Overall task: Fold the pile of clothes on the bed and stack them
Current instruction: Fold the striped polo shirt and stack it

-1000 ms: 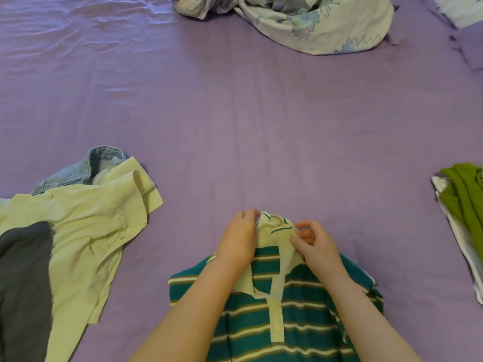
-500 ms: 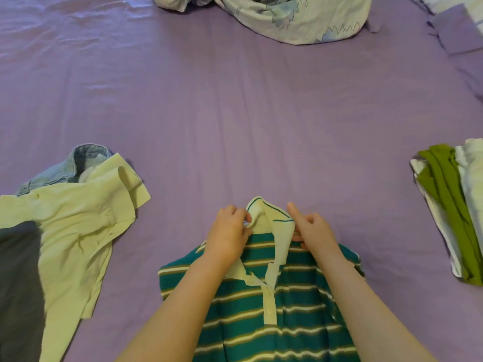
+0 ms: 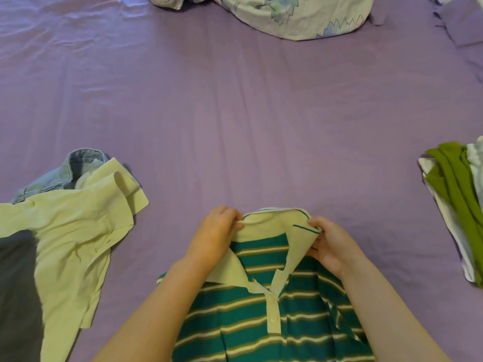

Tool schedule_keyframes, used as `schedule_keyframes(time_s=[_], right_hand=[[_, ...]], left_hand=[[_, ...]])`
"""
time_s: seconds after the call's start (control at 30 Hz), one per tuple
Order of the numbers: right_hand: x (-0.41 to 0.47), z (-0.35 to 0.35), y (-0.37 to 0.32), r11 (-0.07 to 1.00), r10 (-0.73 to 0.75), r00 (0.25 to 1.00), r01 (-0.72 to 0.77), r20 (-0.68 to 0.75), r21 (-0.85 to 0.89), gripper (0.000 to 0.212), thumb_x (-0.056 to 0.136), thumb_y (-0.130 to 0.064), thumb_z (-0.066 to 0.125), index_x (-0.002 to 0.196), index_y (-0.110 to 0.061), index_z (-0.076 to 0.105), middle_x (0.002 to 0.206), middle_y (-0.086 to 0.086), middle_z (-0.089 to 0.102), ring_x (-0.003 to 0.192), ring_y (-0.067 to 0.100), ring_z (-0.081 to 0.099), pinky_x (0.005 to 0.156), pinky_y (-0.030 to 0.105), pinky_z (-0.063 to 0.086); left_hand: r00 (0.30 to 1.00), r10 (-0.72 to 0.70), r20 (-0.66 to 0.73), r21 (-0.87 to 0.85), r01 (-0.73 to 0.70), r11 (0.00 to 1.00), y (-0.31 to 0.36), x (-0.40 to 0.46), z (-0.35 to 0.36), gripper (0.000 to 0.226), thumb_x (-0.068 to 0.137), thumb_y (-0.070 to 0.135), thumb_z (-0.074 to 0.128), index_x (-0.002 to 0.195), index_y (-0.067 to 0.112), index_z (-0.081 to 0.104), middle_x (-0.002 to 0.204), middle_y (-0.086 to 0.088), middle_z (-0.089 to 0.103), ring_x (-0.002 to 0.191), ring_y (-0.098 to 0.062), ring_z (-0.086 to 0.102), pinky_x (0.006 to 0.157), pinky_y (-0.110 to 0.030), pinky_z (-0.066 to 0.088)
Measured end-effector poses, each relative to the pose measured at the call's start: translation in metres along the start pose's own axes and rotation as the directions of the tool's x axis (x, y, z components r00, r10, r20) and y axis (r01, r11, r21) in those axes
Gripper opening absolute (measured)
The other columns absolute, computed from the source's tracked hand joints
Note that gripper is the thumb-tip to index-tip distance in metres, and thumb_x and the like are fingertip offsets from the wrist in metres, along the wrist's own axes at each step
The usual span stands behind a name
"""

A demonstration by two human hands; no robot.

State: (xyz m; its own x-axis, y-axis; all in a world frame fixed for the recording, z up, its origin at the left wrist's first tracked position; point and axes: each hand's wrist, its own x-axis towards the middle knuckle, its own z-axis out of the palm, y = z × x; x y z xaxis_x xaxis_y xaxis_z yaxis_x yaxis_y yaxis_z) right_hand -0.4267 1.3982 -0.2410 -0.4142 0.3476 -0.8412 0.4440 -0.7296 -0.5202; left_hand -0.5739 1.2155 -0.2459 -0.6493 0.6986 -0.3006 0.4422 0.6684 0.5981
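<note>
A teal polo shirt (image 3: pixel 261 320) with white and brown stripes lies front-up on the purple bed sheet (image 3: pixel 235 126) right before me. Its cream collar (image 3: pixel 269 220) is spread wide between my hands. My left hand (image 3: pixel 214 236) pinches the collar's left side. My right hand (image 3: pixel 332 244) pinches the right collar flap near its teal trim line. To the left lies a loose pile: a pale yellow shirt (image 3: pixel 68 231) over a denim garment (image 3: pixel 65 173) and a dark grey piece (image 3: pixel 18 288).
At the right edge sits a stack with an olive green garment (image 3: pixel 454 197) over white cloth (image 3: pixel 449 231). A crumpled white and blue printed sheet (image 3: pixel 287 14) lies at the far end of the bed. A purple pillow (image 3: pixel 467 24) is at the top right.
My hands have drawn apart, stretching the collar out flat and wide; earlier it was bunched between them. The view has also shifted, bringing the green stack further into sight.
</note>
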Motion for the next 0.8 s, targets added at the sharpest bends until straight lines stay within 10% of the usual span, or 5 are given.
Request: schedule_keyframes(time_s=[0.47,0.63,0.8], right_hand=[[-0.005,-0.007,0.010,0.992,0.021,0.986,-0.042,-0.163,-0.122,0.020,0.095,-0.005,0.046,0.113,0.000,0.053,0.091,0.016,0.057,0.079,0.024,0.057,0.058,0.036,0.051],[-0.016,-0.020,0.016,0.708,-0.256,0.964,0.135,-0.072,-0.694,0.038,0.087,-0.005,0.059,0.114,-0.027,0.043,0.107,-0.003,0.055,0.092,0.012,0.055,0.064,0.022,0.047],[-0.020,-0.020,0.023,0.702,-0.212,0.975,0.203,0.072,-0.683,0.049,0.090,0.003,0.054,0.114,-0.039,0.042,0.112,-0.011,0.054,0.099,0.008,0.054,0.065,0.016,0.047]], left_hand=[[0.966,-0.243,0.087,-0.004,0.244,0.970,0.007,0.008,-0.005,0.027,0.103,0.029,0.032,0.112,0.018,0.055,0.104,-0.001,0.062,0.095,-0.019,0.056,0.082,-0.037,0.048],[1.000,0.030,-0.005,0.055,-0.030,0.998,0.004,-0.008,0.000,0.032,0.098,0.012,0.043,0.122,0.025,0.060,0.124,0.005,0.056,0.116,-0.017,0.044,0.097,-0.032,0.039],[0.971,0.121,0.208,0.230,-0.168,0.958,-0.003,-0.026,0.002,0.035,0.093,0.018,0.050,0.123,0.032,0.062,0.132,0.015,0.051,0.127,-0.015,0.031,0.104,-0.032,0.025]])
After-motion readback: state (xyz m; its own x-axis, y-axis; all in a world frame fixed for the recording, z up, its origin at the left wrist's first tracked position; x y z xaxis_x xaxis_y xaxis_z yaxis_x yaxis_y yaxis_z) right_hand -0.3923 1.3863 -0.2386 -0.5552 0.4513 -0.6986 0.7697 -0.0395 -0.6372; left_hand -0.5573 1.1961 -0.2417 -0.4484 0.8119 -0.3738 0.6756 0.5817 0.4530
